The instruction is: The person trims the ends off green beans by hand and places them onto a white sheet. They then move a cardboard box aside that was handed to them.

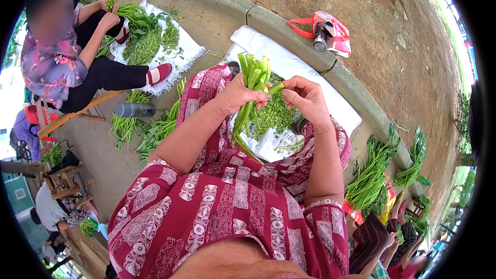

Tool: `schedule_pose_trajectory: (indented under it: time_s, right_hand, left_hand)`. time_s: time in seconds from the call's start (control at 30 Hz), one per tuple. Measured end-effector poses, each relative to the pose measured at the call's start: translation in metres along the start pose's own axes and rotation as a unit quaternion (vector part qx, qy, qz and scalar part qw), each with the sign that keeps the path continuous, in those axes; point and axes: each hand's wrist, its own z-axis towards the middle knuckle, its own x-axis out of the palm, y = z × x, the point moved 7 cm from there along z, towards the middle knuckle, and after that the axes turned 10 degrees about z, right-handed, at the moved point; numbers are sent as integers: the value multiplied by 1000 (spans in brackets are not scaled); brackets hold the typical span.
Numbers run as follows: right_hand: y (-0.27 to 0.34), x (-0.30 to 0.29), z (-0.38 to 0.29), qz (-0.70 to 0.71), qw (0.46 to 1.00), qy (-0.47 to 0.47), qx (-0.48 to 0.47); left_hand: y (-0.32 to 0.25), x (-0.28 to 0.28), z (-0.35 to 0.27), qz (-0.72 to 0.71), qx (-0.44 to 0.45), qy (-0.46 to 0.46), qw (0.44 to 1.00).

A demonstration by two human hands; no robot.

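Note:
My left hand (244, 93) grips a bunch of thick green vegetable stems (254, 71), their cut ends pointing up and the thinner parts hanging below the fist. Between the thumb and fingers of my right hand (306, 99) is the end of a single stem (276, 88), which slants out from the bunch. Under both hands a pile of short green cut pieces (273, 116) lies on a white woven sheet (263, 46) between my knees. The hands hide part of the pile.
A concrete kerb (286, 27) curves past the sheet, bearing a red-and-white bag (337, 33) with a dark flask (320, 38). To the left, a grey bottle (135, 110) lies by leafy stems (166, 124), and a seated person (54, 62) holds greens. More bundles (368, 174) lie right, near other people.

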Motion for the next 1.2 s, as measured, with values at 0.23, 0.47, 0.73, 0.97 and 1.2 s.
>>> schedule_pose_trajectory:
  time_s: [0.23,0.47,0.73,0.97,1.2]
  right_hand:
    - [0,0,-1,-10,1000,12,-26]
    - [0,1,-1,-7,999,13,-29]
    - [-2,-2,0,-10,999,9,-30]
    - [3,-4,0,-68,996,11,-60]
    - [13,-1,-1,-133,986,12,-97]
  left_hand:
    - [-3,3,-2,14,-9,8,1000]
    - [-3,4,-3,20,-8,12,1000]
    - [-2,4,-2,27,-1,9,1000]
    - [0,5,-1,27,-15,12,999]
    - [0,6,-1,32,-21,5,999]
